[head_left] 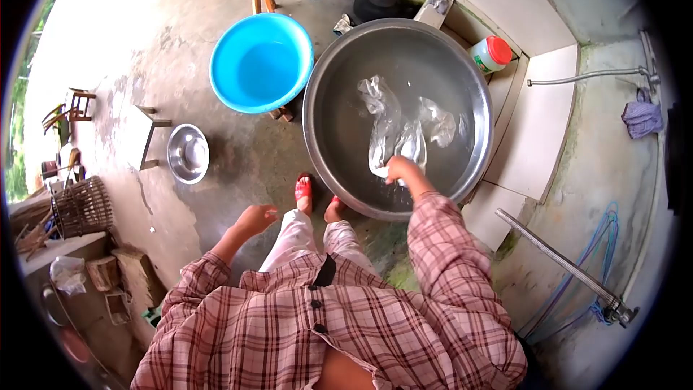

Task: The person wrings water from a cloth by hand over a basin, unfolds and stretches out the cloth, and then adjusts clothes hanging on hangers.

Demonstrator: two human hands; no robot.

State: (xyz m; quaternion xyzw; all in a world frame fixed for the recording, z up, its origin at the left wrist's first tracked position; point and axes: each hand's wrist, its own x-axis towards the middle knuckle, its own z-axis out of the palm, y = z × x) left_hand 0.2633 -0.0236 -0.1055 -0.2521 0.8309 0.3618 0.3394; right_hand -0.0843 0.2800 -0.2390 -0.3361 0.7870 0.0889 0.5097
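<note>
A large metal basin (313, 146) holds greyish water. Several pieces of clear plastic float in it: a crumpled plastic bag (385, 124) in the middle and a smaller clear piece (439, 123) to its right. My right hand (406, 170) reaches over the near rim with its fingers closed on the lower end of the crumpled bag, at the water's surface. My left hand (255, 219) hangs in the air left of the basin, fingers loosely stretched and holding nothing.
A blue basin (225, 91) with water stands left of the metal one. A small steel bowl (177, 156) sits farther left by a stool (141, 136). A red-lidded jar (491, 55) stands on the right ledge. A metal pipe (556, 263) juts from the right wall.
</note>
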